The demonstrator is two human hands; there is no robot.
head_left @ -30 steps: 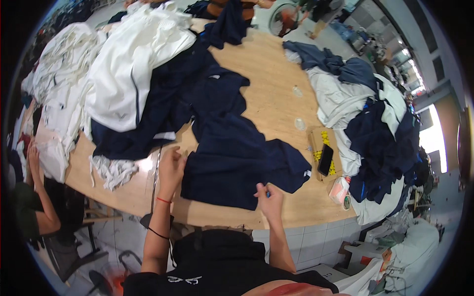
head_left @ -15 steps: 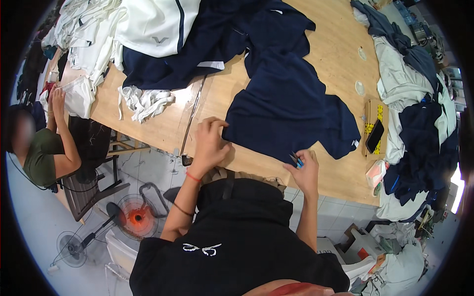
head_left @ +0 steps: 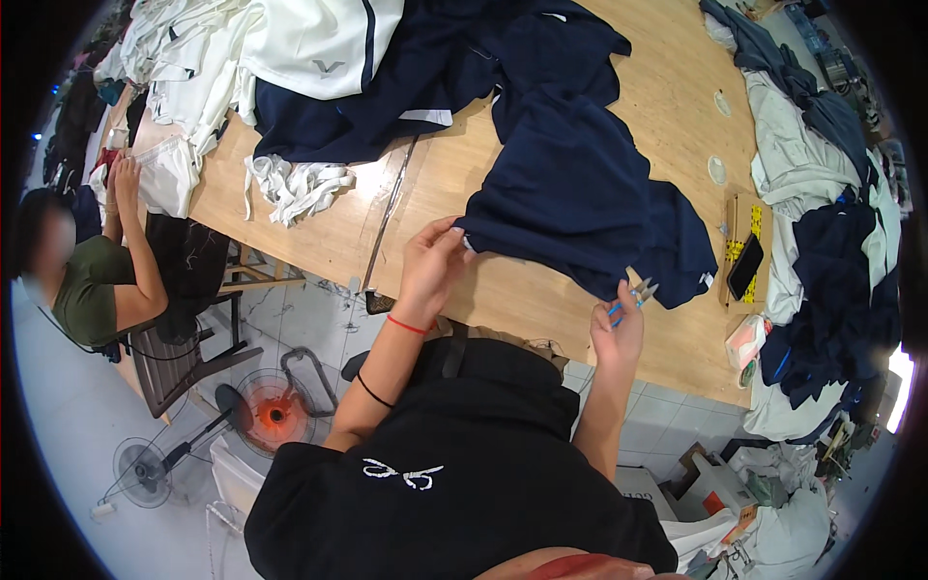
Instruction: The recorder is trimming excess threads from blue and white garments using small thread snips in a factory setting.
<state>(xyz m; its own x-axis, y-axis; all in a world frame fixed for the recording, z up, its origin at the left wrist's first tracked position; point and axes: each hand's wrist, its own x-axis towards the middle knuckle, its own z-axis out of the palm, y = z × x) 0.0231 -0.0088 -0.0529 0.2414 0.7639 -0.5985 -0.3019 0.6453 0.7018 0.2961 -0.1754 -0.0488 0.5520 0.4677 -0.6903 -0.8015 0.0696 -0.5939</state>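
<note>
A navy blue garment (head_left: 565, 184) lies spread on the wooden table in front of me. My left hand (head_left: 431, 259) is closed on its near left corner, thumb and fingers pinching the edge and lifting it slightly. In my right hand (head_left: 617, 329) is a small pair of thread snips (head_left: 646, 289) with blue handles. Their blades are apart and point away from me, beside the garment's near right edge. What lies under the left fingertips is too small to make out.
White garments (head_left: 319, 48) and more navy cloth cover the table's far left. White strips (head_left: 298, 188) lie nearby. At right are a phone (head_left: 744, 268) on a cardboard box (head_left: 738, 215) and heaped clothes (head_left: 822, 290). A co-worker (head_left: 111, 280) handles white cloth; fans (head_left: 275, 414) stand below.
My left hand has gone from resting open by the garment to pinching its edge, which has lifted. The right hand has moved slightly right, and the snips now show plainly.
</note>
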